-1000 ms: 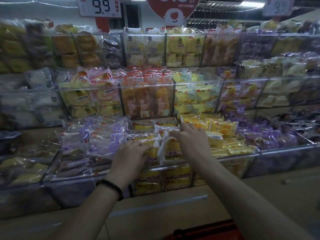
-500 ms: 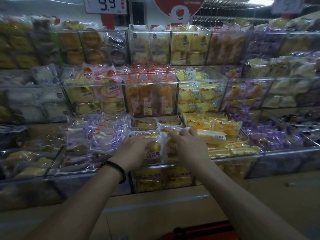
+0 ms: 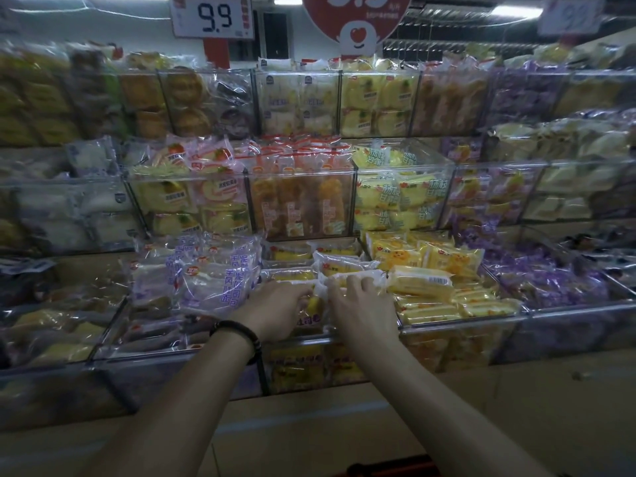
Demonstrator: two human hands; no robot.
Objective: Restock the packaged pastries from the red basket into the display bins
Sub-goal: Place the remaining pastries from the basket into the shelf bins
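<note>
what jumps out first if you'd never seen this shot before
Two bare hands meet at centre: the left hand, with a dark wristband, and the right hand, fingers curled on yellow pastry packets in the front row of the display. At top left a white price sign reads 9.9, beside a red round sign. Purple-printed packets lie just left of the hands.

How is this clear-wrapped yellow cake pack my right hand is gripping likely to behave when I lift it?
The clear-wrapped pack probably feels light and squashy, since spongy-looking yellow cake shows through the film. Its glossy, crinkled wrapper will likely flex and slip a little under the right hand. Being flat and oblong, it shouldn't roll.
</note>
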